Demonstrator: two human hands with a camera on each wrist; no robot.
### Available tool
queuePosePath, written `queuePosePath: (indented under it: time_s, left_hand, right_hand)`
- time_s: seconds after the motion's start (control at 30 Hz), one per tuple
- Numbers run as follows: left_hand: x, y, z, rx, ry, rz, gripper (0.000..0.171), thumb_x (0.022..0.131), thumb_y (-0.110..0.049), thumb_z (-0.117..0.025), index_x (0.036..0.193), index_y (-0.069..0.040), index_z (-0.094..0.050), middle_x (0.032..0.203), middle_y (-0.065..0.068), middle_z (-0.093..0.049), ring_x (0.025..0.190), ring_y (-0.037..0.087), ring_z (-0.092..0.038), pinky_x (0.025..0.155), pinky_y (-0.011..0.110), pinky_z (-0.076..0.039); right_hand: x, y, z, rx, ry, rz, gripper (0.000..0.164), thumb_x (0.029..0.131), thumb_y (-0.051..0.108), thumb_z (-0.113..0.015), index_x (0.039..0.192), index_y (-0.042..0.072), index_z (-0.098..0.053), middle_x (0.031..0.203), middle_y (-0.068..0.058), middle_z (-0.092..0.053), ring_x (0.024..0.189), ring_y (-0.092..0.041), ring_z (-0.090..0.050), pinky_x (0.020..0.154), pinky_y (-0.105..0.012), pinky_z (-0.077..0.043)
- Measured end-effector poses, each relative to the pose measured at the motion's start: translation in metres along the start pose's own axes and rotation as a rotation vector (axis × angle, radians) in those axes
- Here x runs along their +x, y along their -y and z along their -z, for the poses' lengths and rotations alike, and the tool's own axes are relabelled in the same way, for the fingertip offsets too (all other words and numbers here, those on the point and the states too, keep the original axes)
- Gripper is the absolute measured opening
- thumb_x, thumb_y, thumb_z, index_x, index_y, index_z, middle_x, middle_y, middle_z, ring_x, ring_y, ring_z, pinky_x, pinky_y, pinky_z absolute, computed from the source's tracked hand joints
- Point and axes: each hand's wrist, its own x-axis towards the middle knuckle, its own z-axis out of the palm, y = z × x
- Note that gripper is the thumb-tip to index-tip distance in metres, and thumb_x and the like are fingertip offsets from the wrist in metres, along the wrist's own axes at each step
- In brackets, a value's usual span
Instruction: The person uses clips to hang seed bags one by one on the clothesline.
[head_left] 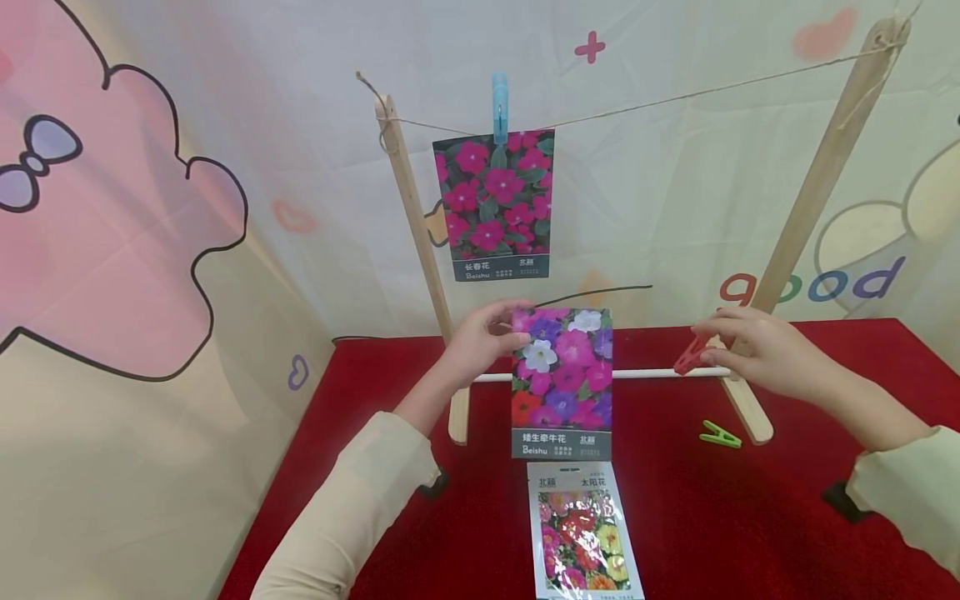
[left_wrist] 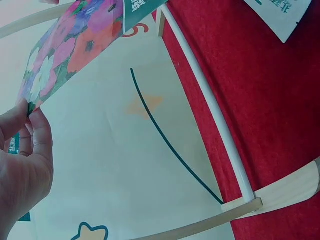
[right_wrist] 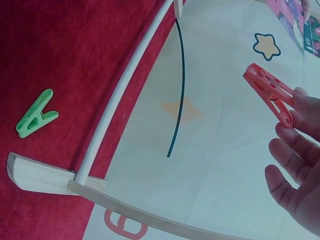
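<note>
My left hand [head_left: 483,340] pinches the upper left edge of a seed packet with pink, purple and white flowers [head_left: 567,375], held upright in front of the stand. In the left wrist view, thumb and fingers grip that packet's corner [left_wrist: 75,45]. A red clothespin [head_left: 690,354] is held by one end between thumb and fingers of my right hand [head_left: 757,346]; the right wrist view shows the clothespin [right_wrist: 270,95] pointing away from the hand. Behind and above, a packet with magenta flowers [head_left: 495,200] hangs from the twine by a blue clothespin [head_left: 500,108].
A third seed packet [head_left: 583,533] lies on the red cloth [head_left: 697,517] near the front. One green clothespin [head_left: 721,434] lies by the stand's right foot. The twine [head_left: 675,93] runs between two wooden posts [head_left: 832,167], joined low down by a white rod [head_left: 652,374].
</note>
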Motion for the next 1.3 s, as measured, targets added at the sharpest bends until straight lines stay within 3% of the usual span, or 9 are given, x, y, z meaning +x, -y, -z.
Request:
queuePosePath:
  time_s: [0.33, 0.63, 0.83, 1.0, 1.3]
  left_hand:
    - [-0.009, -0.03, -0.004, 0.02, -0.017, -0.017, 0.042, 0.084, -0.01, -0.058, 0.125, -0.017, -0.05, 0.109, 0.01, -0.053, 0.102, 0.023, -0.054, 0.08, 0.032, -0.05]
    - [0.01, -0.021, -0.009, 0.034, -0.067, -0.097, 0.039, 0.084, -0.013, -0.059, 0.121, -0.025, -0.054, 0.103, 0.007, -0.055, 0.092, 0.02, -0.058, 0.077, 0.031, -0.052]
    - [0.013, -0.028, -0.011, 0.02, -0.086, -0.119, 0.038, 0.084, -0.013, -0.058, 0.12, -0.023, -0.054, 0.103, 0.007, -0.053, 0.089, 0.019, -0.059, 0.075, 0.03, -0.052]
    - [0.016, -0.035, -0.01, 0.01, -0.104, -0.141, 0.038, 0.084, -0.011, -0.058, 0.12, -0.021, -0.054, 0.103, 0.008, -0.053, 0.088, 0.019, -0.059, 0.072, 0.027, -0.052]
    - [0.02, -0.044, -0.008, 0.002, -0.143, -0.17, 0.036, 0.085, -0.012, -0.057, 0.12, -0.021, -0.055, 0.1, 0.008, -0.054, 0.085, 0.018, -0.058, 0.071, 0.026, -0.052]
  right_hand:
    - [0.004, -0.001, 0.008, 0.018, -0.009, 0.011, 0.036, 0.069, 0.003, -0.071, 0.104, 0.002, -0.061, 0.096, -0.009, -0.058, 0.083, -0.019, -0.053, 0.056, -0.018, -0.047]
    - [0.008, -0.001, 0.016, -0.001, -0.087, 0.046, 0.039, 0.066, 0.0, -0.072, 0.104, 0.002, -0.062, 0.089, -0.003, -0.055, 0.076, -0.01, -0.05, 0.057, -0.014, -0.046]
    - [0.012, 0.001, 0.023, -0.013, -0.102, 0.028, 0.036, 0.069, 0.001, -0.07, 0.104, 0.002, -0.061, 0.092, -0.005, -0.058, 0.079, -0.016, -0.053, 0.058, -0.013, -0.045]
    - [0.015, 0.001, 0.028, -0.014, -0.113, 0.003, 0.035, 0.072, 0.005, -0.07, 0.105, 0.003, -0.061, 0.094, -0.007, -0.059, 0.08, -0.013, -0.051, 0.058, -0.015, -0.045]
    - [0.02, 0.002, 0.035, -0.023, -0.16, -0.023, 0.037, 0.067, 0.001, -0.072, 0.103, 0.003, -0.063, 0.093, -0.007, -0.06, 0.075, -0.011, -0.05, 0.055, -0.014, -0.042]
